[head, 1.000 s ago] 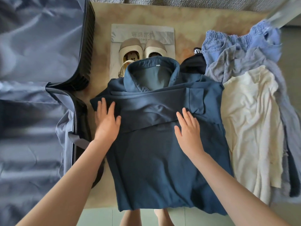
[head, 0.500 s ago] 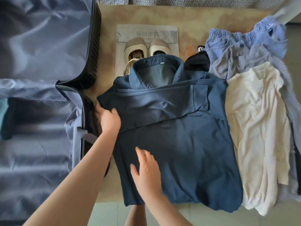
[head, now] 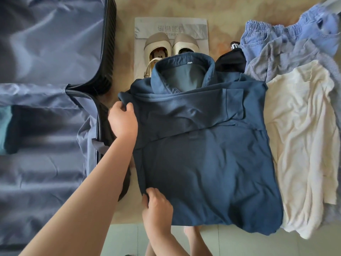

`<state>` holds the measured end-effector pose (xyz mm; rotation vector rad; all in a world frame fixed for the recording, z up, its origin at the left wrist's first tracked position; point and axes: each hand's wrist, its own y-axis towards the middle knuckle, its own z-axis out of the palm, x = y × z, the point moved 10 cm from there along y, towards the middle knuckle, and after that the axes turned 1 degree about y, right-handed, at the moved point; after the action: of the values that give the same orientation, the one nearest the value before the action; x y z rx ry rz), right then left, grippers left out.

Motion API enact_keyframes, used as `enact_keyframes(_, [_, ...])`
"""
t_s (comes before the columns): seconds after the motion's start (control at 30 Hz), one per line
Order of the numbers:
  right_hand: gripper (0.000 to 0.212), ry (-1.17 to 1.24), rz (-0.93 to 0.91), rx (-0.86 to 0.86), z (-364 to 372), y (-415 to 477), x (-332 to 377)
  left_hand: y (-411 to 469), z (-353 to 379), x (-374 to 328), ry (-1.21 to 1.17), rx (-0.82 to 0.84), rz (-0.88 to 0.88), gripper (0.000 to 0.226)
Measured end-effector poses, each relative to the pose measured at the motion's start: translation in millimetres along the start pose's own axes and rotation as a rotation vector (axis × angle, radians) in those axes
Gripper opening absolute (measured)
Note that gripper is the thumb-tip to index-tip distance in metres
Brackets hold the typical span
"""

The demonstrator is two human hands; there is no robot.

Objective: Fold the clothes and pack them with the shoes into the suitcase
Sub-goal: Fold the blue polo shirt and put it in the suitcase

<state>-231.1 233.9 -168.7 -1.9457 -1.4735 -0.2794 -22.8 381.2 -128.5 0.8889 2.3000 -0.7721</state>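
Observation:
A navy polo shirt (head: 208,154) lies on the tan table, sleeves folded across its chest, collar pointing away from me. My left hand (head: 122,121) grips its upper left edge near the shoulder. My right hand (head: 156,206) pinches the left edge lower down, near the hem. A pair of beige shoes (head: 170,47) sits on a grey bag just beyond the collar, partly covered by it. The open suitcase (head: 49,89) with grey-blue lining fills the left side.
To the right lie a cream shirt (head: 302,141), a grey garment (head: 287,58), light blue shorts (head: 287,34) and a black item (head: 231,60). The suitcase's black rim (head: 108,45) stands beside the shirt. Pale floor tiles (head: 125,239) and my feet show below the table's front edge.
My left hand slid from flat on the shirt to grip its left shoulder edge. My right hand crossed from the chest to the lower left edge and took hold.

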Motion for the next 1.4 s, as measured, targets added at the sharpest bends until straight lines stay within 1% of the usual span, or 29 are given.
enact_keyframes(0.07, [0.003, 0.131, 0.092, -0.077, -9, -4, -12, -1, -6, -6, -0.010, -0.020, 0.000, 0.034])
enact_keyframes(0.13, [0.006, 0.225, 0.148, -0.134, -11, -13, -19, -1, -10, -9, -0.025, -0.026, 0.000, 0.037])
enact_keyframes(0.17, [0.008, 0.230, 0.153, -0.136, -10, -16, -20, -1, -13, -11, -0.031, -0.028, 0.007, 0.038])
enact_keyframes(0.2, [0.013, 0.221, 0.153, -0.098, -8, -17, -18, -1, -14, -13, -0.035, -0.031, 0.016, 0.037])
enact_keyframes(0.23, [0.022, 0.216, 0.153, -0.059, -6, -16, -16, -1, -16, -14, -0.040, -0.032, 0.023, 0.037])
enact_keyframes(0.3, [0.048, 0.149, 0.130, -0.085, -12, -10, -10, -2, -17, -15, -0.058, -0.026, 0.024, 0.037])
enact_keyframes(0.33, [0.053, 0.098, 0.110, -0.091, -14, -6, -6, -2, -16, -14, -0.068, -0.020, 0.019, 0.037])
enact_keyframes(0.43, [0.054, -0.032, 0.062, -0.086, -13, 11, 4, -2, -16, -12, -0.092, -0.005, 0.011, 0.036])
enact_keyframes(0.53, [0.046, -0.080, 0.033, -0.107, -21, 21, 11, 2, -16, -12, -0.124, 0.016, 0.028, 0.036])
enact_keyframes(0.6, [0.051, -0.064, 0.042, -0.139, -29, 20, 14, 4, -16, -11, -0.123, 0.028, 0.042, 0.034])
enact_keyframes(0.7, [0.064, -0.004, 0.048, -0.166, -33, 9, 11, 5, -15, -10, -0.167, 0.039, 0.046, 0.026])
enact_keyframes(0.83, [0.053, 0.127, 0.082, -0.156, -30, 0, 1, 6, -11, -7, -0.248, 0.076, 0.015, 0.014])
enact_keyframes(0.9, [0.048, 0.119, 0.086, -0.156, -31, 1, 1, 6, -9, -8, -0.276, 0.093, 0.006, 0.008])
enact_keyframes(0.97, [0.044, 0.110, 0.094, -0.172, -35, 1, -1, 5, -10, -12, -0.292, 0.106, 0.017, 0.007])
enact_keyframes(1.1, [0.031, 0.278, 0.141, -0.210, -47, -1, -15, -6, -3, -31, -0.374, 0.130, 0.035, 0.011])
enact_keyframes(1.2, [0.021, 0.348, 0.225, -0.193, -56, 1, -34, -24, 11, -54, -0.415, 0.151, 0.114, 0.007])
enact_keyframes(1.3, [0.010, 0.361, 0.305, -0.147, -64, 6, -55, -46, 30, -80, -0.350, 0.144, 0.244, 0.017])
enact_keyframes(1.4, [0.013, 0.354, 0.347, -0.087, -70, 11, -70, -69, 50, -102, -0.301, 0.143, 0.371, 0.021])
